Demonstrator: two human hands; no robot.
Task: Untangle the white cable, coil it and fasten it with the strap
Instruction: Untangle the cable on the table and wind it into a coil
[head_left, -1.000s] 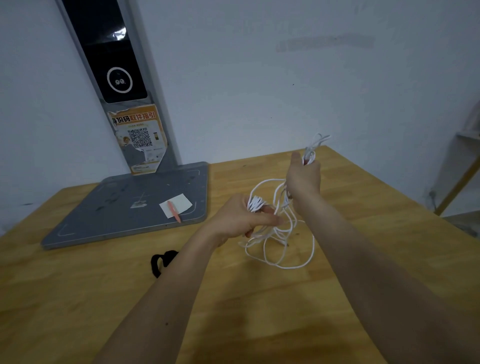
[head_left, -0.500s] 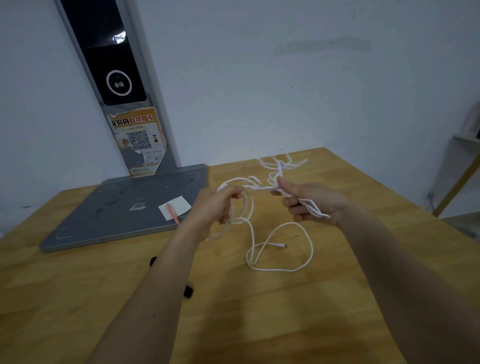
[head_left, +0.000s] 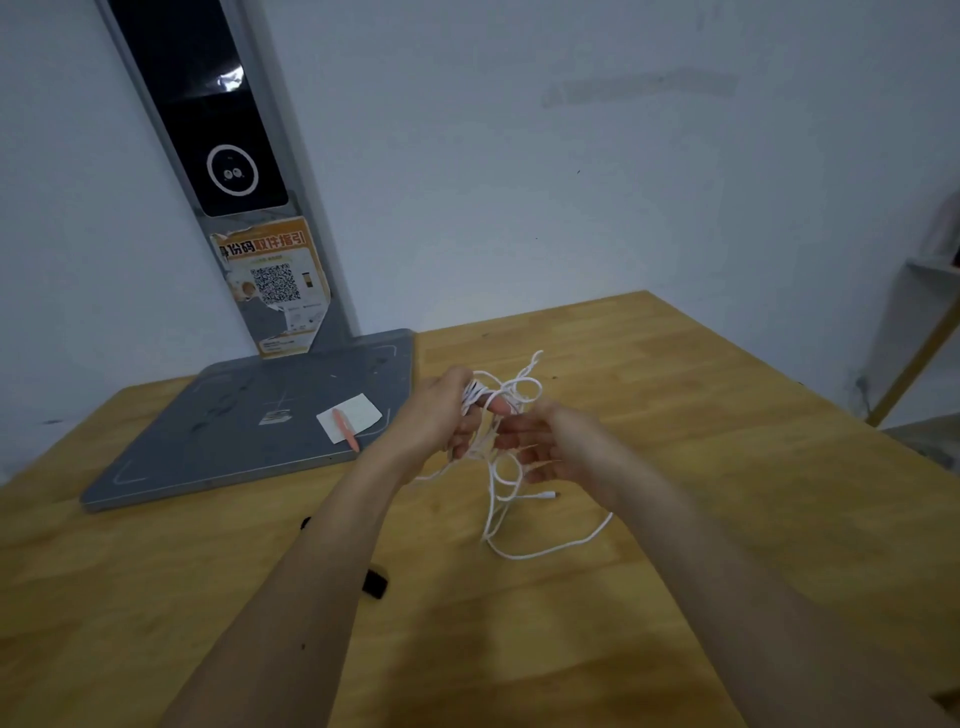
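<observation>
A thin white cable (head_left: 519, 387) is bunched in loose loops between my hands above the wooden table (head_left: 727, 415). More of it trails down onto the table, with its plug end (head_left: 548, 496) lying flat. My left hand (head_left: 441, 413) grips a bundle of strands. My right hand (head_left: 550, 447) is beside it, fingers spread and blurred, touching the hanging strands. The black strap (head_left: 375, 584) lies on the table under my left forearm, mostly hidden.
A grey flat base (head_left: 234, 431) with a tall slanted post (head_left: 228, 171) stands at the back left, carrying a white card (head_left: 358, 415) and an orange pen (head_left: 347, 435). A pale wall runs behind the table. A shelf edge (head_left: 930, 270) shows at far right.
My hands have come close together again with the cable bunched between them. The right hand's fingers have spread out from their earlier grip.
</observation>
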